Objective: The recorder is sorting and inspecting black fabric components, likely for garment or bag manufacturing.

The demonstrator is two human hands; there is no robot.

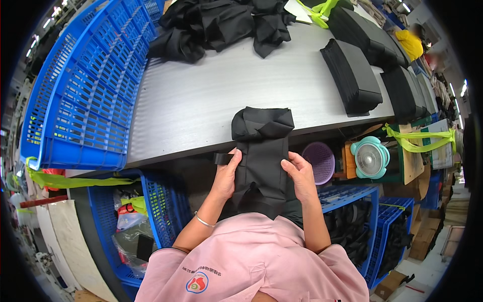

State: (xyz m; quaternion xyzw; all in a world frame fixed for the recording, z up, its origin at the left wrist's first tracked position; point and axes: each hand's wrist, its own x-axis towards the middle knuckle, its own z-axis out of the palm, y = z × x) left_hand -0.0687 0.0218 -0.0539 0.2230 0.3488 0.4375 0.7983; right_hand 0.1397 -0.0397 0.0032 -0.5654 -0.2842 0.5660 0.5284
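Note:
A long black fabric piece point(263, 161) with sewn edges lies between my hands. Its bunched, folded far end rests on the table's front edge, and the near end reaches my lap. My left hand point(227, 175) grips its left edge, the thumb on top; a short black strap loop point(221, 159) sticks out to the left beside that hand. On the other side, my right hand point(300, 174) pinches the right edge with thumb and fingers. The fingertips under the cloth are hidden.
Loose black cloth point(216, 27) is heaped at the table's point(201, 90) far side. Stacked black panels point(352, 78) stand on the right. A blue crate point(90, 95) occupies the left. Below are a purple basket point(319, 162), a teal fan point(370, 157) and a blue crate point(163, 209).

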